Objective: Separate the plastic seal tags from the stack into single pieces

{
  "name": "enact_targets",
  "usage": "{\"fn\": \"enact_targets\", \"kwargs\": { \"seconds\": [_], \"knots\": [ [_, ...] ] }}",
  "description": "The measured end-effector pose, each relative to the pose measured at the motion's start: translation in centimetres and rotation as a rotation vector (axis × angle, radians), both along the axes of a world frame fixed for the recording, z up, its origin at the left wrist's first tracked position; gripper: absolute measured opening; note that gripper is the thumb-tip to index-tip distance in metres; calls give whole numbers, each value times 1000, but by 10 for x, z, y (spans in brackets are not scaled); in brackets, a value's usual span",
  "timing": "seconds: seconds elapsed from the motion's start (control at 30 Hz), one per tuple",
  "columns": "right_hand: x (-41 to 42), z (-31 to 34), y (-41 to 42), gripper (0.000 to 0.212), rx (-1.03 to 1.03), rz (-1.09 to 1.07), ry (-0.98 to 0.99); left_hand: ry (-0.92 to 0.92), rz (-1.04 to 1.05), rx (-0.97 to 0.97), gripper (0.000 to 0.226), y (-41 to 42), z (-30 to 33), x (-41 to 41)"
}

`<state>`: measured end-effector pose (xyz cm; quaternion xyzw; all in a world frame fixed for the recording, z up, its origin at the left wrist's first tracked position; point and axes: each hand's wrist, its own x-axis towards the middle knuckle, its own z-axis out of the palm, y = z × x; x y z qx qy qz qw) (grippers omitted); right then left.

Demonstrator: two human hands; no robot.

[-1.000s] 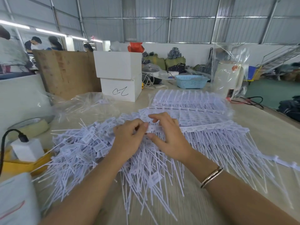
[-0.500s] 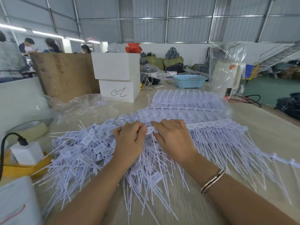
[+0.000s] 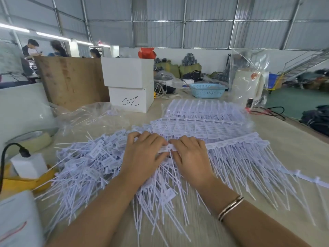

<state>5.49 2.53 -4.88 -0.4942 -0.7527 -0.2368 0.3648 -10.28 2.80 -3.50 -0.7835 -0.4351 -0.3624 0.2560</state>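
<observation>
White plastic seal tags cover the table. A joined strip of tags [image 3: 235, 142] runs right from my hands, its thin tails fanning toward me. My left hand [image 3: 144, 157] pinches the end tag [image 3: 164, 148] of that strip. My right hand [image 3: 191, 156] grips the strip right beside it, thumbs nearly touching. A heap of single tags [image 3: 92, 163] lies to the left. More joined sheets of tags [image 3: 201, 116] are stacked behind the hands.
Two white boxes [image 3: 129, 86] stand at the back left, with a wooden board [image 3: 71, 81] beside them. A blue basket [image 3: 207, 90] and a bagged white appliance [image 3: 247, 86] sit behind. A tape roll [image 3: 30, 139], charger block [image 3: 28, 164] and clear bag [image 3: 85, 114] lie left. People stand far left.
Both hands have slid slightly toward me along the strip and drawn together; the view has tilted a little. The pinched end tag now sits between the two thumbs.
</observation>
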Motion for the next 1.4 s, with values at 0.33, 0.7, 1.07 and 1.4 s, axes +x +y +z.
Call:
{"fn": "enact_targets", "kwargs": {
  "seconds": [0.33, 0.7, 1.07, 1.4],
  "knots": [
    [5, -5, 9, 30, 107, -98, -139, -72, -25, -127, 25, 2, -3, 6],
    [-4, -4, 4, 36, 97, 45, 15, -576, -187, -335, 29, 2, -1, 9],
    [-19, -9, 1, 44, -176, 332, 467, -876, -338, -356, 29, -11, 0, 32],
    [-3, -7, 6, 27, -278, 376, 610, -577, 126, -256, 14, 3, 10, -1]
  ]
}}
